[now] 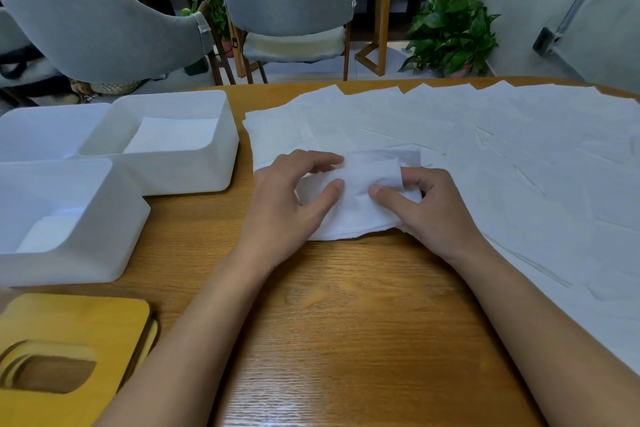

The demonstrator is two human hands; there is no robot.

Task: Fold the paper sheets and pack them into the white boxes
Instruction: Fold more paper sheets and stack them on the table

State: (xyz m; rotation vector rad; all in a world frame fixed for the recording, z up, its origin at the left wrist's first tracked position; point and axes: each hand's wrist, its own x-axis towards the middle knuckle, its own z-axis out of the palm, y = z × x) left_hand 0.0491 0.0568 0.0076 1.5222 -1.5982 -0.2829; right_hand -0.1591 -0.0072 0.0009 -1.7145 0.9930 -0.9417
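Evidently both hands were clamped on one piece. The left hand and the right hand each pinched the half-folded sheet between thumb and curled fingers, close together but not touching, with both thumbs on its upper face. The sheet rested on the wooden surface, its far flap lifted.

The fold would probably go best with a light grip. The flap should be brought over until its edges sit flush, then the crease pressed with flat fingers rather than dragged. The paper looked thin, soft and faintly see-through, with a slightly ragged near edge, so it would likely crumple or tear under a hard pull.

Beyond that sheet and to its right, loose paper sheets lay overlapping in a wide, creased white spread. To its left stood three white boxes of matte, milky plastic with rounded corners. Two of them held flat folded squares, and I could not tell what was in the third. Left of the sheet and nearer the person lay yellow wooden lids, stacked, each with an oval cut-out. The surface itself showed a glossy oak-like grain.
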